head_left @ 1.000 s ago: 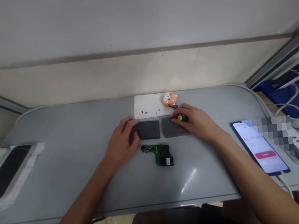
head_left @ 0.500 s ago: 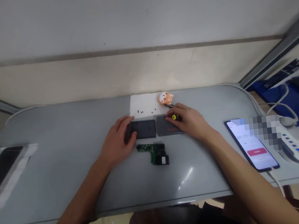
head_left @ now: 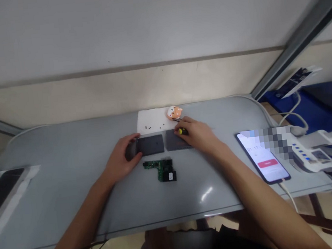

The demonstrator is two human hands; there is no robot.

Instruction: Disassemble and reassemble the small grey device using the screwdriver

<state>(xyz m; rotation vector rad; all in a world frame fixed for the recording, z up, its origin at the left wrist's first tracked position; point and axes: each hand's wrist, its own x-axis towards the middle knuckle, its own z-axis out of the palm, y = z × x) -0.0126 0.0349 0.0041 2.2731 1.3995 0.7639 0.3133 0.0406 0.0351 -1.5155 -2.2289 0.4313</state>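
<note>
At the left end of a dark grey rectangular case piece (head_left: 152, 144), my left hand (head_left: 120, 157) has its thumb at the lower edge and its fingers at the upper edge, bracketing it. My right hand (head_left: 197, 136) is closed around a small screwdriver (head_left: 182, 131) with a dark handle and yellow end cap. It rests over a second dark grey case piece (head_left: 172, 141), partly covering it; the screwdriver's tip points away and is hard to make out. A green circuit board (head_left: 162, 169) with a black block lies just below the case pieces.
Several tiny dark screws (head_left: 150, 127) lie on white paper (head_left: 143, 119) behind the case pieces. An orange-and-white animal-shaped case (head_left: 174, 112) sits on its right side. A lit phone (head_left: 264, 157) and a white power strip (head_left: 316, 157) stand right; a dark-screened device (head_left: 2, 193) lies left.
The whole view has shifted, moving the table things leftward in the picture. My left thumb has slid down from the case piece to its lower edge. My right hand still grips the screwdriver.
</note>
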